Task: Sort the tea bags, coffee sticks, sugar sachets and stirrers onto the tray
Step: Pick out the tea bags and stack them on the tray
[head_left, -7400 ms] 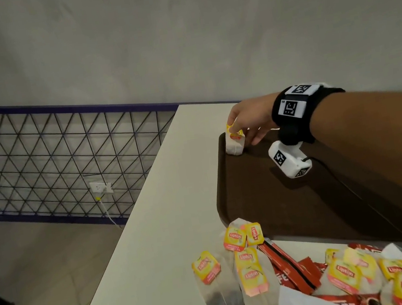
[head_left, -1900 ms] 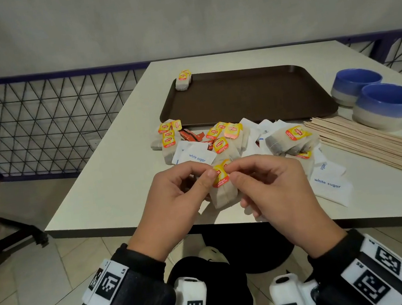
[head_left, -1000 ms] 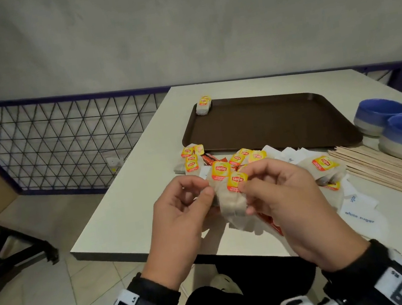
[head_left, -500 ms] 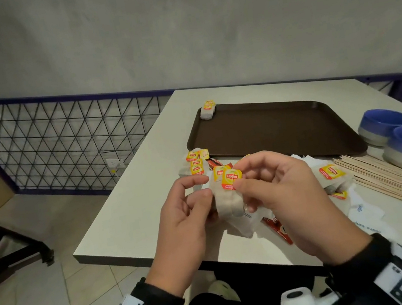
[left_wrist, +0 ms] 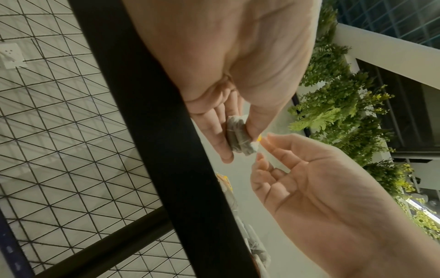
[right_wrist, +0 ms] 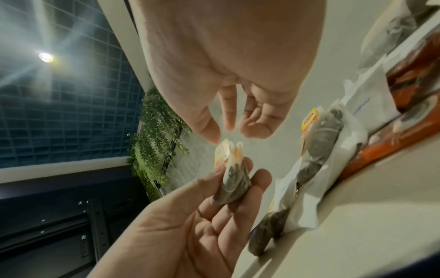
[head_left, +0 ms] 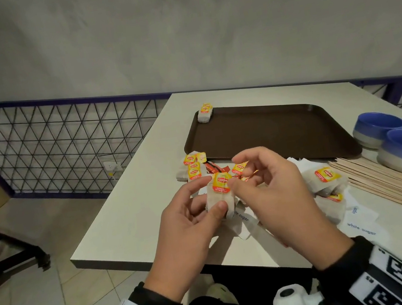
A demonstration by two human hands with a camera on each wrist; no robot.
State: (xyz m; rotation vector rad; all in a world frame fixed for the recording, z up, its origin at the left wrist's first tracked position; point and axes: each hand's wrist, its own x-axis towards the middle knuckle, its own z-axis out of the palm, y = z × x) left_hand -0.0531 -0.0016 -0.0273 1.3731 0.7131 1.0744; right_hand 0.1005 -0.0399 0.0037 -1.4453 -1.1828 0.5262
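tea bags [head_left: 219,196] | left hand [head_left: 190,222] pinching them | right hand [head_left: 275,193] loosely spread, fingertips at tag

Counts, head view:
- tray [head_left: 271,136]: one, brown.
- blue bowls [head_left: 401,144]: two, side by side.
- tea bags on tray [head_left: 205,113]: two tags visible, stacked.
- tea bags in hands [head_left: 220,196]: two, pressed together.
- loose tea bags, coffee sticks, sugar sachets, stirrers [head_left: 395,187] on desk: heaped, overlapping, uncountable.
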